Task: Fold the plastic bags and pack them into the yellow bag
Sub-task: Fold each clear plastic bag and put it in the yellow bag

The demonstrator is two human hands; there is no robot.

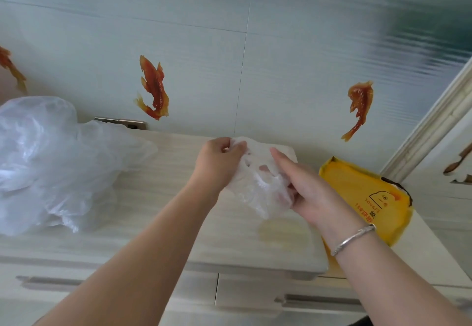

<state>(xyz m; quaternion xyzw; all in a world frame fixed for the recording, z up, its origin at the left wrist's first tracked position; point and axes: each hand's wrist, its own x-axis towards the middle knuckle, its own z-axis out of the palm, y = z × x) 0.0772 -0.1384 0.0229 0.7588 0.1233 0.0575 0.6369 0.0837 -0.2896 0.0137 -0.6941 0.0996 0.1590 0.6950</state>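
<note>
Above the pale wooden cabinet top (158,223) I hold a crumpled clear plastic bag (258,185) between both hands. My left hand (217,162) pinches its upper left edge with curled fingers. My right hand (304,187) grips the bag's right side, its forefinger stretched along the top. The yellow bag (365,195) with a duck print lies flat on the right of the cabinet top, just beyond my right hand and partly hidden by my wrist. A heap of loose clear plastic bags (48,164) fills the left side.
A tiled wall with orange fish stickers (153,88) rises directly behind the cabinet. A wall socket (127,123) sits behind the heap. Drawer fronts with handles (316,300) run along the cabinet's near side. A white door frame (434,121) stands at the right.
</note>
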